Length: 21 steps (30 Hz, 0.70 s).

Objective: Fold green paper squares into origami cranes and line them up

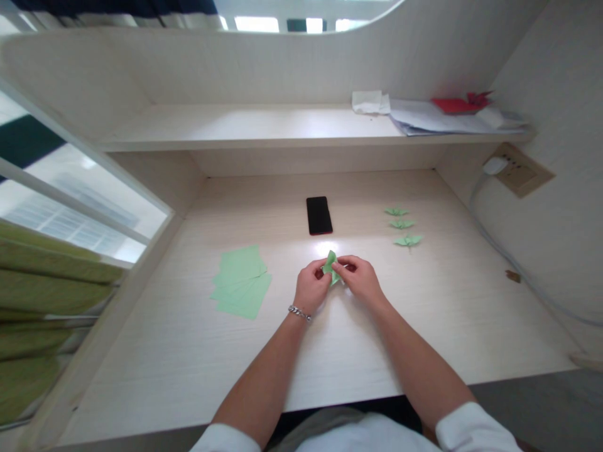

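A small folded piece of green paper point(331, 267) is held between both hands above the middle of the desk. My left hand point(311, 287), with a chain bracelet at the wrist, pinches its left side. On its right side, the thumb and fingers of my right hand point(362, 280) are closed on the same piece. Left of my hands lies a fanned pile of flat green sheets point(241, 282). Toward the right, three folded green paper figures point(401, 224) stand in a column. Fingertips partly hide the folds of the held paper.
A black phone point(319, 215) lies beyond my hands. Papers point(424, 119) and a red folded item point(455, 105) rest on the shelf point(235, 125) at the back. From a wall socket point(521, 169), a cable point(499, 248) runs down the right side.
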Each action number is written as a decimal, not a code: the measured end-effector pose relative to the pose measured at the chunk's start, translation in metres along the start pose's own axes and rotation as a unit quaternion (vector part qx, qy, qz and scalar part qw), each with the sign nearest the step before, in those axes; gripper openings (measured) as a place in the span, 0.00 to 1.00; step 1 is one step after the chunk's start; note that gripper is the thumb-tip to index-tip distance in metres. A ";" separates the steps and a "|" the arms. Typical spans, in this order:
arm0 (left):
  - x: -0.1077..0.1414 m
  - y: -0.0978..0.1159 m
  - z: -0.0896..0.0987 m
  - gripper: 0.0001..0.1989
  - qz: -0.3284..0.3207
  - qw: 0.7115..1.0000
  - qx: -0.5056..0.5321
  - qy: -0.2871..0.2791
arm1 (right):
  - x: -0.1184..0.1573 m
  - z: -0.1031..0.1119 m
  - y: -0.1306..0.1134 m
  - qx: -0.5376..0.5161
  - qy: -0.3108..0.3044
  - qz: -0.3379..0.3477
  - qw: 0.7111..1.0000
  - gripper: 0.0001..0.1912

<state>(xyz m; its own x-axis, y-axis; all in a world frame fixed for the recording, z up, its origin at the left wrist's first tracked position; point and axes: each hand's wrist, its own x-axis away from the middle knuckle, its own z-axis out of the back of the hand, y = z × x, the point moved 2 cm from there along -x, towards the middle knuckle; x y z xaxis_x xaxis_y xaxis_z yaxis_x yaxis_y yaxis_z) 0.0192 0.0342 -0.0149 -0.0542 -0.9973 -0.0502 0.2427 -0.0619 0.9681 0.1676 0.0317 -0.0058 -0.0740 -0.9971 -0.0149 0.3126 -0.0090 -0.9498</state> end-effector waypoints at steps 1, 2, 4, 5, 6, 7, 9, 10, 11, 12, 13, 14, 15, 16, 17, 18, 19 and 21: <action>0.000 0.000 0.000 0.19 0.004 1.000 0.011 0.003 | 0.001 0.000 -0.001 0.003 0.004 0.006 1.000 0.17; 0.000 -0.001 0.000 0.19 0.009 1.000 0.025 0.007 | 0.002 0.000 -0.002 0.004 0.007 0.012 1.000 0.16; -0.001 -0.002 -0.001 0.19 0.021 0.998 0.059 0.013 | 0.004 -0.001 -0.004 0.007 0.017 0.023 1.000 0.15; -0.001 -0.003 -0.001 0.19 0.027 0.996 0.078 0.016 | 0.005 -0.001 -0.004 0.011 0.023 0.026 0.999 0.15; -0.001 -0.004 -0.002 0.19 0.034 0.995 0.096 0.016 | 0.006 -0.001 -0.005 0.015 0.028 0.028 0.999 0.15; -0.002 -0.004 -0.003 0.19 0.041 0.992 0.114 0.016 | 0.007 -0.001 -0.005 0.016 0.031 0.027 0.999 0.16; -0.002 -0.005 -0.004 0.19 0.055 0.987 0.149 0.013 | 0.007 -0.002 -0.005 0.013 0.037 0.023 0.999 0.17; -0.002 -0.005 -0.004 0.19 0.061 0.984 0.166 0.010 | 0.008 -0.002 -0.005 0.008 0.040 0.021 0.999 0.17; -0.001 -0.005 -0.005 0.19 0.067 0.981 0.181 0.007 | 0.007 -0.002 -0.004 0.004 0.043 0.020 0.999 0.17; -0.001 -0.004 -0.005 0.20 0.071 0.978 0.195 0.002 | 0.007 -0.003 -0.004 0.001 0.047 0.019 0.999 0.17; 0.000 -0.004 -0.005 0.20 0.073 0.976 0.206 -0.004 | 0.007 -0.003 -0.004 0.000 0.050 0.019 0.999 0.16; 0.000 -0.003 -0.006 0.21 0.074 0.974 0.215 -0.011 | 0.008 -0.003 -0.004 0.000 0.053 0.020 0.998 0.16; 0.001 -0.003 -0.006 0.22 0.076 0.972 0.221 -0.017 | 0.008 -0.003 -0.004 0.000 0.056 0.021 0.998 0.15; 0.001 -0.002 -0.007 0.23 0.078 0.971 0.223 -0.021 | 0.008 -0.002 -0.004 0.001 0.057 0.020 0.998 0.15; 0.001 -0.002 -0.007 0.23 0.081 0.972 0.221 -0.022 | 0.008 -0.002 -0.004 0.000 0.055 0.018 0.998 0.15; 0.001 -0.002 -0.007 0.23 0.085 0.972 0.218 -0.020 | 0.008 -0.002 -0.004 -0.001 0.052 0.016 0.999 0.14; 0.001 -0.002 -0.007 0.23 0.088 0.973 0.213 -0.015 | 0.008 -0.002 -0.004 -0.002 0.046 0.014 0.999 0.14; 0.000 -0.004 -0.006 0.22 0.092 0.975 0.203 -0.005 | 0.006 -0.002 -0.003 -0.002 0.027 0.009 1.000 0.14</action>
<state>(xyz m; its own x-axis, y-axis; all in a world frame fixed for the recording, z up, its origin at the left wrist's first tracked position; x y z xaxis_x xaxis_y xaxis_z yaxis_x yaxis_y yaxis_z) 0.0246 0.0338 -0.0199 -0.0562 -0.9895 0.1334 -0.1541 0.1406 0.9780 0.1644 0.0255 -0.0039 -0.1190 -0.9917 -0.0496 0.3110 0.0102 -0.9504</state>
